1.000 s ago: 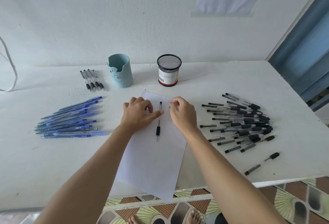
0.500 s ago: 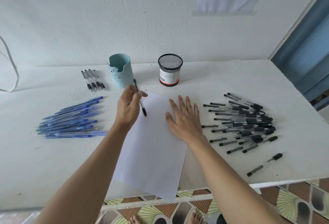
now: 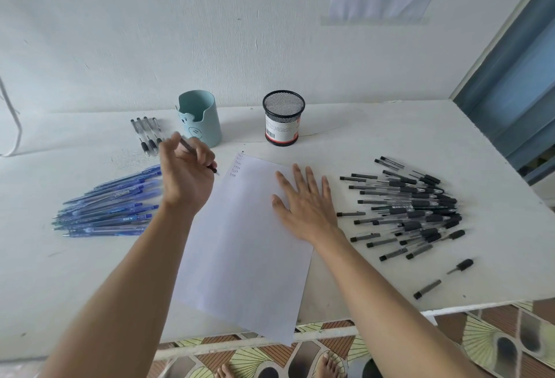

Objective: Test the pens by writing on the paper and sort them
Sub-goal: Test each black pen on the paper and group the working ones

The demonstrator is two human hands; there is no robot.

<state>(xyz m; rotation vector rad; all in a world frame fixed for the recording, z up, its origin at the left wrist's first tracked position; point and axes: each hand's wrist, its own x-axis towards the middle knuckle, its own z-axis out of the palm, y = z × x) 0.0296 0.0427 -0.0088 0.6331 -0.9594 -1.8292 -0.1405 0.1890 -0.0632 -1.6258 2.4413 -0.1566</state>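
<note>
Gripping a black pen [image 3: 187, 147] in curled fingers, the left hand [image 3: 186, 182] is raised beside the paper [image 3: 246, 251], the pen tip just off the sheet's left edge near a short column of written marks [image 3: 235, 165]. The right hand [image 3: 304, 205] lies flat on the paper's right side, fingers straight and spread. The sheet overhangs the near edge of the table [image 3: 360, 143]. Blue pens [image 3: 111, 209] are heaped toward the left edge and black pens [image 3: 414, 206] toward the right. A teal holder [image 3: 200, 120] and a mesh cup [image 3: 283, 119] stand near the far edge.
</note>
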